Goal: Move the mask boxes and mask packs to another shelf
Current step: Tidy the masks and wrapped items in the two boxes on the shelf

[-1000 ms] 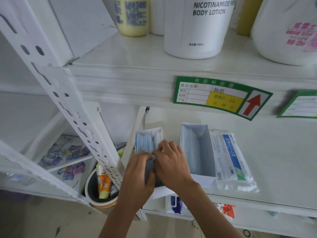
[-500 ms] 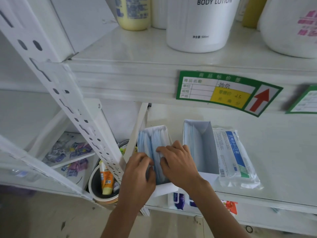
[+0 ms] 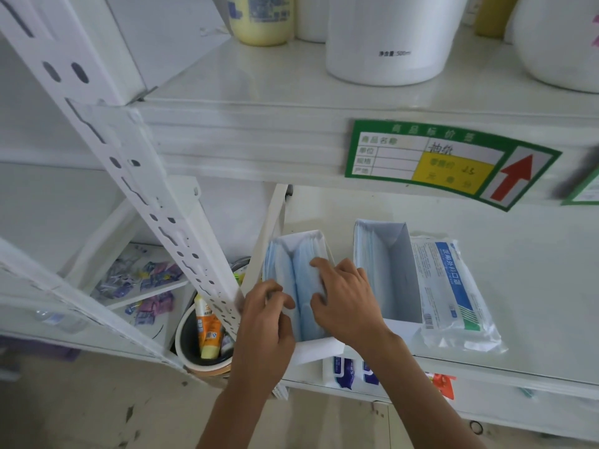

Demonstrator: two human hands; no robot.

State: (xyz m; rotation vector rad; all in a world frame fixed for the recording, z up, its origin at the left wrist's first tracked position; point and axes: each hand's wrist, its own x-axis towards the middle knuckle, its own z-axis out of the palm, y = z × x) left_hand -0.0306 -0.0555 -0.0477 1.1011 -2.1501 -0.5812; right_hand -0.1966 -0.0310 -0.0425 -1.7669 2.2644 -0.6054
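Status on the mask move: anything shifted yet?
Done: nothing visibly moved. Both open mask boxes and the sealed mask pack sit side by side on the same shelf. In hand: the left box, with the left hand gripping its near left corner and the right hand on the masks inside. Left: that box, the right box and the pack.
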